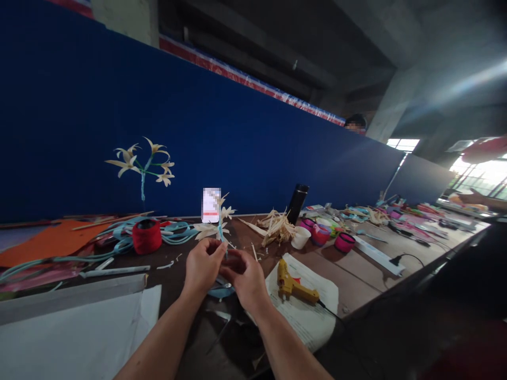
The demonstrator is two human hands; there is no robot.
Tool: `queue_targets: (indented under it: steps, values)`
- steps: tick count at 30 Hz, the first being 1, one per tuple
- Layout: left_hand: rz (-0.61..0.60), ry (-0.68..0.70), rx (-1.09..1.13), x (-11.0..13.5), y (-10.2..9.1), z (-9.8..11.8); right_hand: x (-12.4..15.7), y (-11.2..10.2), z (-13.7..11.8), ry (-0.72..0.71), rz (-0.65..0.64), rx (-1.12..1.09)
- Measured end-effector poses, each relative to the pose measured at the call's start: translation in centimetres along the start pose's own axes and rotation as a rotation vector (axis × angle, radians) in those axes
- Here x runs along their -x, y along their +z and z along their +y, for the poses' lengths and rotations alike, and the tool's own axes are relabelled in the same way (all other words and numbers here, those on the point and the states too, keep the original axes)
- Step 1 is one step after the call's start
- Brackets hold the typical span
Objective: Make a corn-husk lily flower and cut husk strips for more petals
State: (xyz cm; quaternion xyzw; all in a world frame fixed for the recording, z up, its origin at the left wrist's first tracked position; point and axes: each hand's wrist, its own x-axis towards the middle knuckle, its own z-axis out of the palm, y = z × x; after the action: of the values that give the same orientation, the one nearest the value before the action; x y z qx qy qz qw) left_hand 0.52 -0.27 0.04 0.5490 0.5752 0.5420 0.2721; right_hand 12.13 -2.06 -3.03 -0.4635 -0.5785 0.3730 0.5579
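Observation:
My left hand (203, 266) pinches the light-blue wrapped stem of a handmade flower spray (226, 213) between thumb and fingertips. Pale, straw-coloured petals spread above the fingers. Close beside it, my right hand (246, 277) has its fingers curled together at the lower end of the same stem; the fingertips are partly hidden. Under the hands lies a light-blue round item (222, 292), mostly covered. A finished-looking spray of pale flowers (143, 166) with a blue stem stands upright at the left, against the blue partition.
A yellow glue gun (295, 282) rests on a printed sheet (312, 322) at right. Behind are dried husks (273, 228), a white cup (300, 238) and a black flask (298, 203). A red roll (146, 236) and a white box (71, 332) are left. A person's head (355, 123) shows beyond the partition.

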Motion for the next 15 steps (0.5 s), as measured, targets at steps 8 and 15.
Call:
queue_targets:
  steps: [8,15]
  values:
    - [-0.017,0.005,0.027,0.1,0.1,0.2,-0.7,-0.1,-0.8,-0.076,0.021,0.111]
    - [-0.037,0.047,0.084,0.0,0.2,-0.1,-1.0,0.1,-0.5,-0.142,0.074,0.270]
